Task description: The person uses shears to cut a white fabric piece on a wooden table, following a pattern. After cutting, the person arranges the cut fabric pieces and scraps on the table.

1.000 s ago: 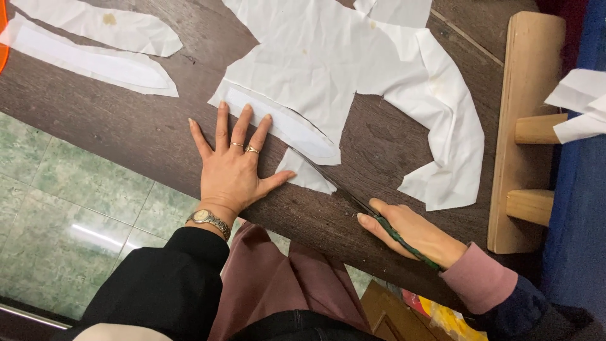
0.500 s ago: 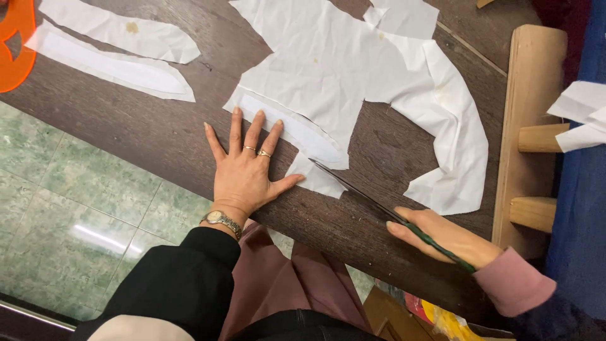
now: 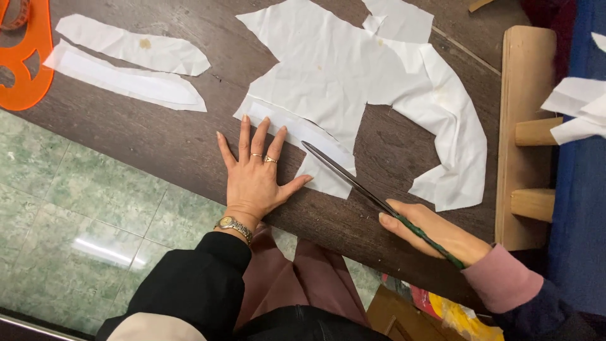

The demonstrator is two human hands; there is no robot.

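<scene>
My left hand lies flat on the dark wooden table, fingers spread, fingertips at the edge of a big piece of white fabric. It wears rings and a wristwatch. My right hand grips the green handles of long scissors. The blades point up-left across the lower tab of the fabric, near my left thumb. The blades look closed together.
Two long white fabric strips lie at the upper left beside an orange curve ruler. A wooden rack with pegs stands at the right, with blue cloth and white scraps beyond. Green tiled floor shows below the table edge.
The scissors have slid up-left, their tip now well over the white fabric tab. My right hand followed them forward. My left hand stays flat in place.
</scene>
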